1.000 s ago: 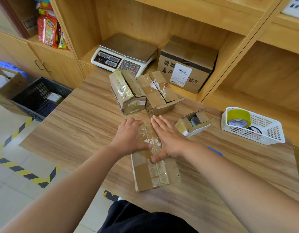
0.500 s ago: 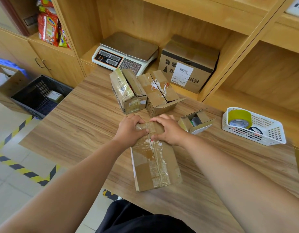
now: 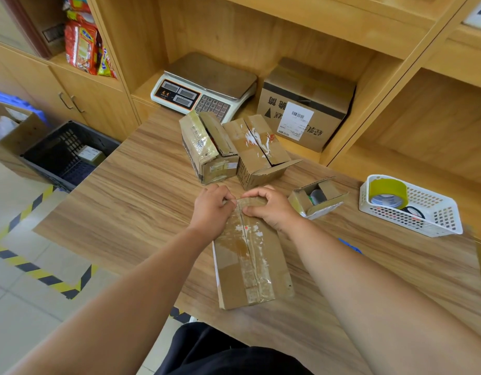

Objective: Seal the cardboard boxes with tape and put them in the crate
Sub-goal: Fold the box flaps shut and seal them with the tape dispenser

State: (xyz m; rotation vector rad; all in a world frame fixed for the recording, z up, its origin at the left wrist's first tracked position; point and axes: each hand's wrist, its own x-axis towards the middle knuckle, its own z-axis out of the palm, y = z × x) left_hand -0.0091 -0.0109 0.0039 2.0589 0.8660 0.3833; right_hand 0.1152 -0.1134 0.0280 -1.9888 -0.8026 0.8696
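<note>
Wood-grain table (image 3: 125, 201) filled the view, backed by open shelving, with tiled floor and yellow-black hazard stripes off to the left. I had the box (image 3: 250, 266) lying flat near the table's front edge, with clear tape along its top seam. Both hands were at its far end. The left hand (image 3: 211, 209) and right hand (image 3: 269, 207) had fingers curled over that end and thumbs on top, gripping the box and pressing the tape end down.

I judged this seal nearly finished, with the fold-over at the far end as the step in hand. The next move called for lifting the box and carrying it left, off the table, to the black crate (image 3: 68, 155) on the floor, which held one carton (image 3: 91, 154).

Two boxes (image 3: 206, 147) beyond the hands showed loose flaps, and a small box (image 3: 317, 196) to the right lay open. They would need the tape roll (image 3: 386, 192) in the white basket (image 3: 423, 226). A scale (image 3: 204, 87) and a big box (image 3: 307, 104) sat on the shelf.
</note>
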